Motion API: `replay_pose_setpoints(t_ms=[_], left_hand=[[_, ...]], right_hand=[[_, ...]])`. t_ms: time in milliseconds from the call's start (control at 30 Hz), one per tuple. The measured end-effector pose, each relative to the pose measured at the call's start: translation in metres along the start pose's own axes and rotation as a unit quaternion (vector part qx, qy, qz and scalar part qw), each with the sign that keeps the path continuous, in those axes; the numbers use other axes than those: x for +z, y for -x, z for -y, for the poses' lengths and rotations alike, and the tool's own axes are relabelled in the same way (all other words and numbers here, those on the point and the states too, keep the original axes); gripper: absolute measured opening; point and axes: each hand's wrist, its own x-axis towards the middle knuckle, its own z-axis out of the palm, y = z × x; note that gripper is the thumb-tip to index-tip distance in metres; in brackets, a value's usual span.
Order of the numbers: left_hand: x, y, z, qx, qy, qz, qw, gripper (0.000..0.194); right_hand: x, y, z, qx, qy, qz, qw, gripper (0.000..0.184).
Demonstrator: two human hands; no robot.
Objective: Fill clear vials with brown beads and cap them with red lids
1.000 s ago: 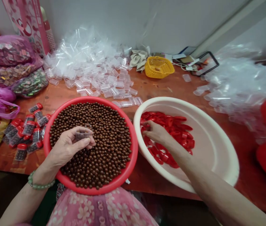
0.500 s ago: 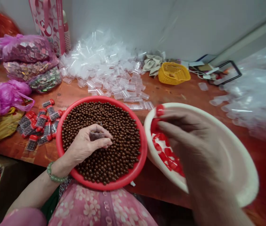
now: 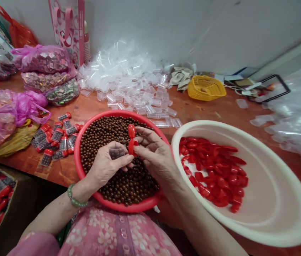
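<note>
My left hand (image 3: 110,161), a green bead bracelet (image 3: 73,196) at its wrist, is closed on a small clear plastic container (image 3: 116,153) with dark contents. Between the fingers of my right hand (image 3: 154,151) is a red plastic cap (image 3: 132,139) with its lid flipped up, close beside the container's open end. Whether cap and container touch I cannot tell. Both hands are over a red basin (image 3: 79,167) full of shiny brown balls (image 3: 99,133). To the right, a large white basin (image 3: 273,185) holds a heap of red caps (image 3: 217,174).
Filled red-capped containers (image 3: 57,135) lie left of the red basin, and more fill a box (image 3: 9,213) below the table edge. Clear empty containers (image 3: 140,96) are piled behind. A yellow basket (image 3: 206,88), pink bags (image 3: 30,106) and another clear pile (image 3: 294,121) stand around.
My right hand has come left from the white basin with a red cap, up to the container in my left hand. The view has shifted slightly left.
</note>
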Motion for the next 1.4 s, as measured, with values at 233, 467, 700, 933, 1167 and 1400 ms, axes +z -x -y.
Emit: replay_pose_setpoints(t_ms=[233, 467, 700, 933, 1167, 1400], left_hand=[[-0.002, 0.000, 0.001, 0.010, -0.028, -0.008, 1.000, 0.033], [-0.004, 0.002, 0.000, 0.016, -0.048, -0.013, 0.999, 0.035], [-0.004, 0.003, -0.002, -0.053, 0.074, 0.010, 0.996, 0.045], [-0.006, -0.001, 0.001, -0.057, 0.130, -0.012, 0.990, 0.040], [-0.013, -0.003, -0.007, -0.001, -0.020, -0.052, 0.998, 0.035], [-0.015, -0.002, -0.015, 0.050, -0.129, -0.059, 0.989, 0.027]], right_hand=[[-0.001, -0.002, -0.006, 0.020, -0.044, 0.029, 0.998, 0.045], [-0.005, -0.003, -0.005, 0.050, -0.053, 0.063, 0.995, 0.038], [-0.005, -0.001, -0.006, -0.060, 0.028, 0.054, 0.996, 0.021], [-0.004, 0.007, -0.009, -0.119, 0.117, 0.054, 0.985, 0.014], [-0.006, 0.018, -0.006, -0.087, 0.137, -0.038, 0.986, 0.032], [0.000, 0.009, -0.004, -0.117, 0.121, -0.022, 0.986, 0.023]])
